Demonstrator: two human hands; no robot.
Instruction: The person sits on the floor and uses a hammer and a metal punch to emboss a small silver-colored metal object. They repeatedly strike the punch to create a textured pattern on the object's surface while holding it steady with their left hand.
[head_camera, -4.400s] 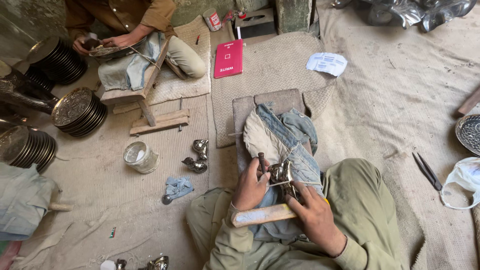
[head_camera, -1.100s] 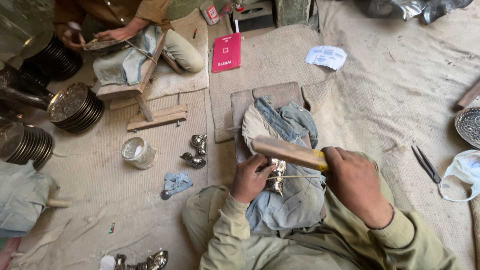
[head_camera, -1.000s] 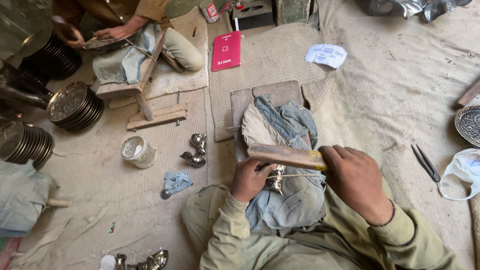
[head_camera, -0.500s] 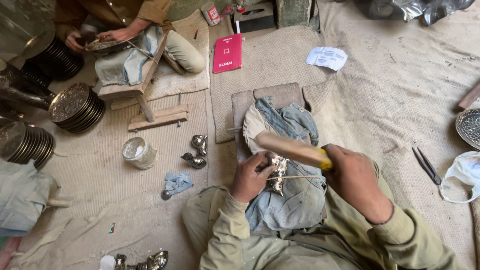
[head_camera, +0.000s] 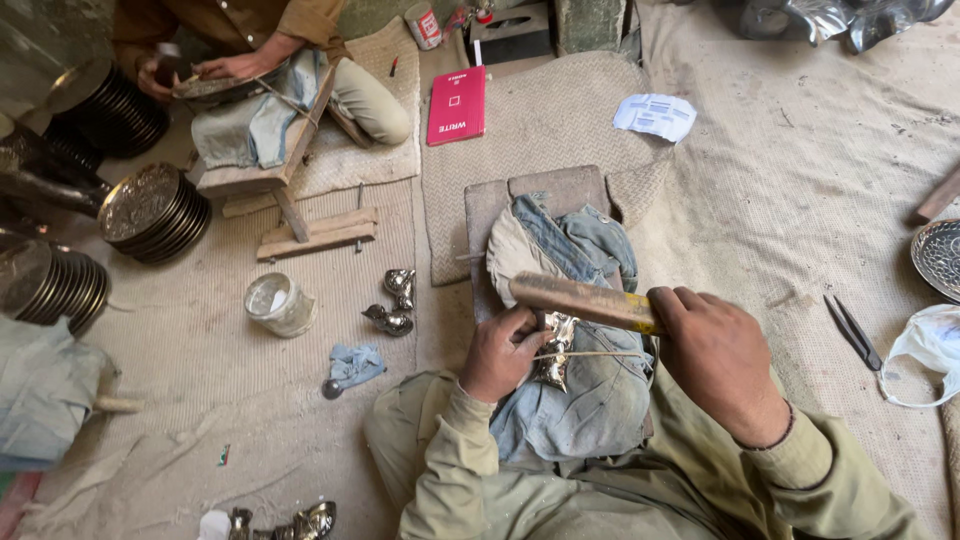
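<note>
The wooden mallet (head_camera: 585, 302) has dropped lower — right hand (head_camera: 715, 355) clamped on it, left hand (head_camera: 505, 350) fingers pinching the metal piece (head_camera: 555, 350) at nine o'clock — mid-strike.

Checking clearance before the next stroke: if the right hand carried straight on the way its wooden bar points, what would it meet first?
The right hand aims the wooden bar leftward; it would probably first cross the denim padding, then bare matting. Height above the cloth is unclear.
</note>
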